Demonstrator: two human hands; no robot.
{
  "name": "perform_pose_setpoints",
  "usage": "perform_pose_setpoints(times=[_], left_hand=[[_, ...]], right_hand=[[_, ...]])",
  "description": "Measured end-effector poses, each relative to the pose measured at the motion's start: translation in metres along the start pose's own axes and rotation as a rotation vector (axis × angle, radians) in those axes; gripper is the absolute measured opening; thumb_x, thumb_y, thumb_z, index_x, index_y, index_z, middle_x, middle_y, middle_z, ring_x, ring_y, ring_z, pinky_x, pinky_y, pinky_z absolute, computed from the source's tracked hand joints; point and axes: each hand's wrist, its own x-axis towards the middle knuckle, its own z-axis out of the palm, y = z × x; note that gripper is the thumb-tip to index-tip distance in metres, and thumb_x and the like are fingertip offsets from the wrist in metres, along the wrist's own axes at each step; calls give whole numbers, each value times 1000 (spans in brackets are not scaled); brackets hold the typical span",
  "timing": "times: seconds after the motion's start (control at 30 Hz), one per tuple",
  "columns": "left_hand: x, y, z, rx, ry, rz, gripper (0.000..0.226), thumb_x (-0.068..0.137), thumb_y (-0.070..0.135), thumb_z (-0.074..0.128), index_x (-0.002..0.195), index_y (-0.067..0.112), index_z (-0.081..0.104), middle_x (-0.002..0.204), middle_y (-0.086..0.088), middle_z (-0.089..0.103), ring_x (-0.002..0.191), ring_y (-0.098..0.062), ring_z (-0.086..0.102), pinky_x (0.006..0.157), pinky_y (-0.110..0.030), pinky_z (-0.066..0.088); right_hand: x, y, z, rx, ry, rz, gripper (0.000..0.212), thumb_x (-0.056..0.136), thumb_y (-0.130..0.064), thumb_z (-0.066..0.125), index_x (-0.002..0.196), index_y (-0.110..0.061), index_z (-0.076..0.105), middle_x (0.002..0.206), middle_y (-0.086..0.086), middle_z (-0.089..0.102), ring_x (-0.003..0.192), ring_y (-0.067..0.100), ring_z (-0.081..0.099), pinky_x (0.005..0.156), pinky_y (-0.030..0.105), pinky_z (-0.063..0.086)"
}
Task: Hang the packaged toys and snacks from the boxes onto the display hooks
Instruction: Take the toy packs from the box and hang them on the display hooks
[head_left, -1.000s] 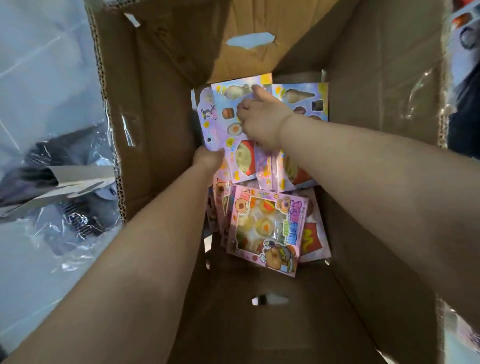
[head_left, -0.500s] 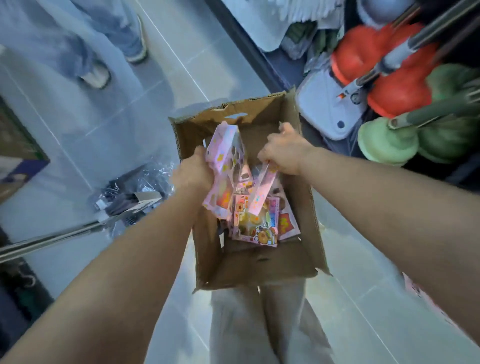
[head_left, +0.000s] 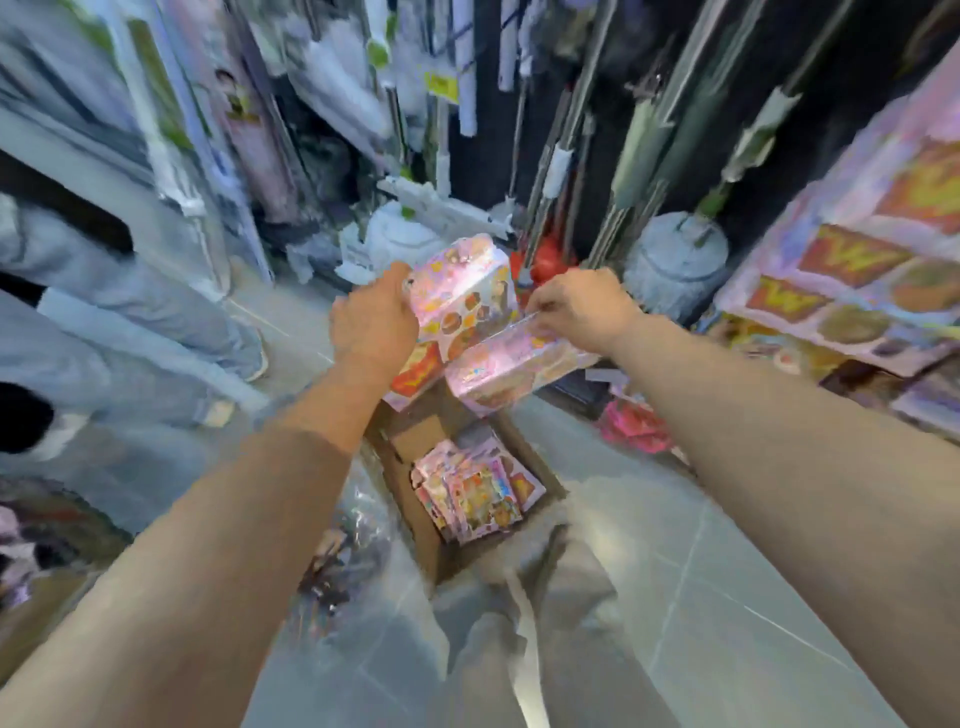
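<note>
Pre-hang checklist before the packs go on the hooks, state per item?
1. Left hand grips a pink toy pack: ok.
2. Right hand grips a second pack: ok.
3. Both packs lifted clear of the cardboard box: ok.
4. Hang holes in the packs free and facing up: cannot tell, blurred.
5. Free display hook in view: cannot tell; only hung packs show at right.
6. More packs left in box: ok.
</note>
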Motion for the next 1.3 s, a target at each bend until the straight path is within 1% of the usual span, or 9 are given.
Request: perform_pose_setpoints(times=[0.1, 0.2, 0.3, 0.4, 0.53, 0.7, 0.9, 1.07, 1.3], left_hand=[[-13, 59, -41, 24, 66, 235, 31, 92, 12, 41, 121, 14, 51, 101, -26, 64, 96, -43, 58, 81, -43, 41], [-28, 122, -67, 9, 123, 434, 26, 94, 15, 40, 117, 13, 52, 100, -24, 64, 95, -41, 58, 81, -43, 40], [-45, 186, -89, -6, 224, 646, 23, 95, 21, 41, 110, 12, 57, 95, -20, 67, 94, -39, 60, 80, -42, 40], [-62, 245, -105, -71, 293, 764, 21, 93, 26, 45, 99, 13, 61, 83, -15, 69, 85, -36, 63, 80, -39, 39], [-82, 313, -125, -161, 300, 811, 25, 95, 30, 47, 101, 12, 63, 84, -10, 70, 86, -33, 64, 87, -36, 36], [-93, 377, -152, -280, 336, 806, 44, 88, 41, 38, 108, 12, 64, 104, -11, 69, 100, -31, 62, 91, -37, 38], [-85, 420, -175, -329, 394, 717, 31, 94, 36, 48, 109, 16, 65, 110, -7, 68, 106, -30, 58, 93, -35, 36], [-55, 451, -200, -391, 381, 741, 26, 91, 31, 51, 101, 14, 68, 107, -6, 67, 104, -27, 58, 92, -37, 40], [-22, 482, -223, -437, 386, 749, 29, 91, 35, 55, 109, 18, 68, 112, -2, 69, 108, -24, 60, 98, -39, 43]], right_hand=[[-65, 11, -36, 222, 144, 147, 16, 85, -25, 64, 98, -18, 71, 102, 6, 70, 104, 27, 61, 93, 40, 45], [-130, 23, -75, 426, 307, 241, 21, 85, -15, 66, 102, -3, 71, 105, 16, 70, 101, 31, 62, 90, 42, 48], [-187, 41, -114, 431, 400, 270, 20, 87, -11, 64, 93, 7, 69, 95, 24, 68, 93, 36, 61, 84, 44, 49], [-235, 66, -150, 389, 433, 291, 17, 87, -15, 66, 86, 3, 68, 82, 15, 63, 79, 27, 55, 74, 36, 45], [-285, 100, -192, 387, 519, 295, 8, 81, -14, 72, 82, -9, 66, 84, 12, 64, 82, 28, 60, 79, 44, 49], [-318, 128, -234, 365, 620, 243, 21, 77, -12, 74, 68, -20, 56, 75, 7, 56, 75, 22, 54, 75, 45, 49], [-318, 134, -264, 288, 638, 184, 4, 81, -10, 70, 85, -9, 69, 79, 4, 60, 81, 17, 56, 89, 45, 47], [-308, 141, -290, 188, 678, 263, 11, 79, -13, 69, 88, -7, 72, 74, 1, 59, 78, 17, 55, 69, 30, 46], [-284, 149, -326, 149, 719, 323, 7, 79, -17, 67, 85, -16, 71, 67, -8, 54, 78, 19, 56, 71, 32, 48]])
